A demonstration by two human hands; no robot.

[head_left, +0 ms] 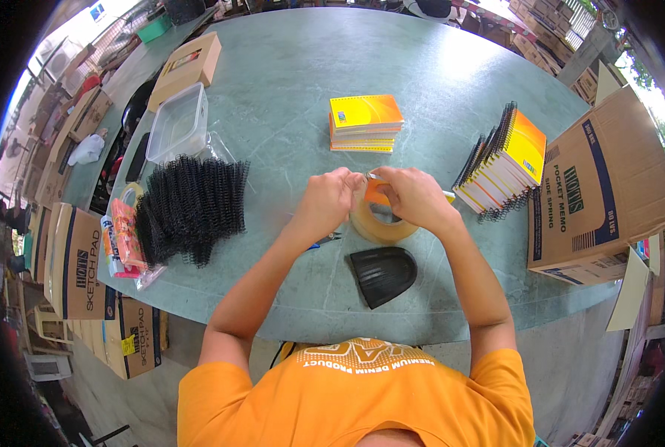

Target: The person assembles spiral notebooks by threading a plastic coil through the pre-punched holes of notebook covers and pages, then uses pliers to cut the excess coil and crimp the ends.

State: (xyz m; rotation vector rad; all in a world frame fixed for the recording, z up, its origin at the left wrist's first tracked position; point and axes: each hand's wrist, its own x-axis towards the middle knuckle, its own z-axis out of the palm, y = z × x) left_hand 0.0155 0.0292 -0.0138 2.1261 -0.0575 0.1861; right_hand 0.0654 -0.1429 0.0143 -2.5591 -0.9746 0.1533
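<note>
The head view looked straight down on a round grey-green worktop (287,82). Both hands met just above its middle. The left hand (331,200) was curled shut, its fingertips pinching at something small next to the right hand; what it pinched was too small to tell. The right hand (413,197) was closed over the top of a roll of clear tape (381,223), which had an orange core. The roll sat on the worktop right under and between the two hands, so both were touching it or almost touching it. The right hand was nearer, lying on top of it. The roll lay flat, with its hole facing up.

A black curved plastic piece (382,274) lay just below the roll, closer to the person. A small blue tool (325,239) lay beside the left wrist. A heap of black spiral coils (191,208) sat well off to the left. A stack of orange and yellow notebooks (365,124) sat farther up the worktop, apart from the hands.
</note>
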